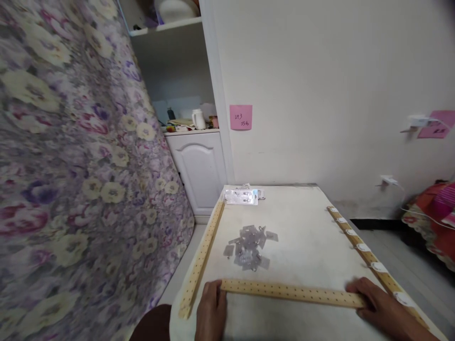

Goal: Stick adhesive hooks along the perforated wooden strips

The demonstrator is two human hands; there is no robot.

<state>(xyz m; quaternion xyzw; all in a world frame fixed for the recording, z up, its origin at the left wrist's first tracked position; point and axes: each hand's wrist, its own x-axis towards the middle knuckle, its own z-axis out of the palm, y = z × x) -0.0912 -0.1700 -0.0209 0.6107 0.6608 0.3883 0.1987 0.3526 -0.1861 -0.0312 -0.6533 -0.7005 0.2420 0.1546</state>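
Observation:
A wooden strip with rows of small holes (291,291) lies crosswise near the front of the white table. Its left end is gripped by my left hand (211,308), fingers closed over the tip. My right hand (378,303) closes around the other end. Beyond the strip is a loose pile of clear square adhesive hooks (250,248). A second perforated strip (202,260) runs along the table's left edge, with nothing on it. On the right edge, another wooden strip (374,260) carries several white round pieces in a row.
At the far end of the white table (295,218) lie clear blister packs (241,196). A floral curtain (88,166) hangs on the left. Behind stands a cabinet (201,168) with a white jug (198,119). Pink notes (241,117) and plugged-in chargers (389,180) are on the wall.

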